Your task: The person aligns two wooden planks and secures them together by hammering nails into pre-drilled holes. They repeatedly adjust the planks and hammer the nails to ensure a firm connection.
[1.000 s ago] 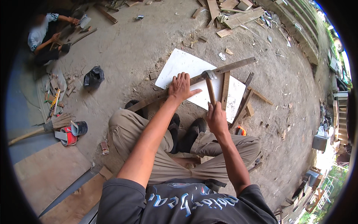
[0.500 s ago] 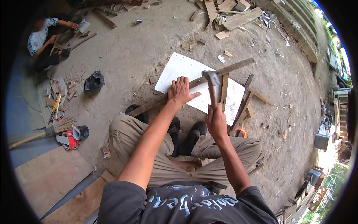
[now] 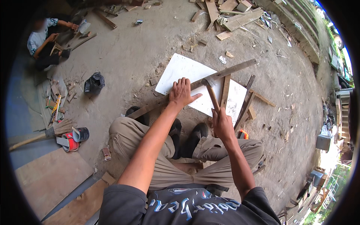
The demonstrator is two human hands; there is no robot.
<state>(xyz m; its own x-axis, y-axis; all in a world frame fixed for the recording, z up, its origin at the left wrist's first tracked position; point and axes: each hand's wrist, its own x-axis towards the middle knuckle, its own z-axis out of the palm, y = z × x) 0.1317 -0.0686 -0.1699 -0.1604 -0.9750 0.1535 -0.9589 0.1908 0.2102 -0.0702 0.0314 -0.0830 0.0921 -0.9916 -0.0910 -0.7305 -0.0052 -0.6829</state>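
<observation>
A long wooden batten (image 3: 234,68) runs slantwise across a white board (image 3: 176,69) on the ground. My left hand (image 3: 181,93) bears down on the batten, its fingers over the far edge and its thumb stretched out on the near side. In my right hand (image 3: 223,125) is a hammer (image 3: 212,94), gripped by its wooden handle. The hammer's head lies over the batten, right of my left hand; whether it touches, I cannot tell. A shorter wooden piece (image 3: 225,92) meets the batten from below, just right of the hammer. Any nail is too small to make out.
More wooden pieces (image 3: 245,107) lean together at the board's right, near an orange-and-black tool (image 3: 243,134). Scrap wood (image 3: 243,19) is heaped at the far side. A black bag (image 3: 94,83), cans (image 3: 70,141) and a broom (image 3: 56,129) stand left. Another person (image 3: 43,41) sits far left.
The hammer's head has come down and slightly left onto or close to the batten, and my right hand has dropped a little nearer to me. My left hand keeps its place.
</observation>
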